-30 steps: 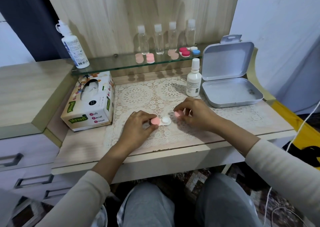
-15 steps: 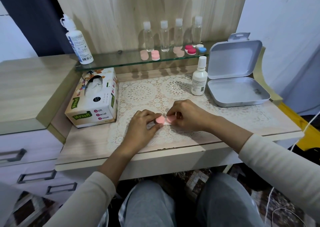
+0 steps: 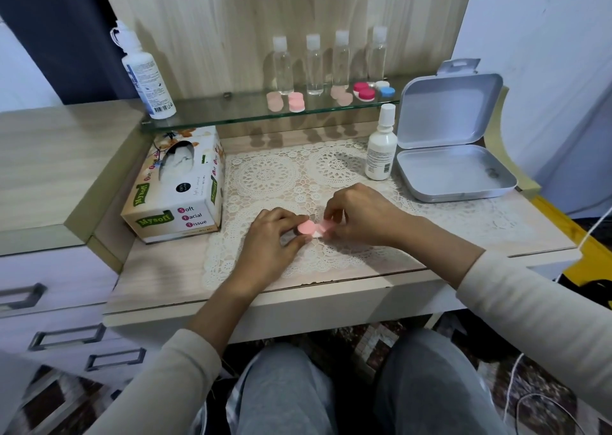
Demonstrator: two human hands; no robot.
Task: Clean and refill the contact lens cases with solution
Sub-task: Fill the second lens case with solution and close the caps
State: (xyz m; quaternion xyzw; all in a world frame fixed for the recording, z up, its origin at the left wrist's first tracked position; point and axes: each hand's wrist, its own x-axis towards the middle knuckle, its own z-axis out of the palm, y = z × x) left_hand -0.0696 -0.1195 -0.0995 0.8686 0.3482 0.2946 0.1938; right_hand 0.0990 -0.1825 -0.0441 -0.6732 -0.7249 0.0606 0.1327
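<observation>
On the lace-topped desk (image 3: 159, 269) — left hand (image 3: 268, 245) and right hand (image 3: 361, 216) pinch the lens case (image 3: 311, 228).

A home dressing-table nook: lace doily (image 3: 271, 176), tissue box (image 3: 178, 199), glass shelf (image 3: 215, 114) of little bottles (image 3: 314, 68), drawers (image 3: 59, 277).

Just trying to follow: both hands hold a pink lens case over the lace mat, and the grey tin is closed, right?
No: the head view shows the grey tin open, lid raised. Left hand and right hand do hold the pink lens case.
</observation>
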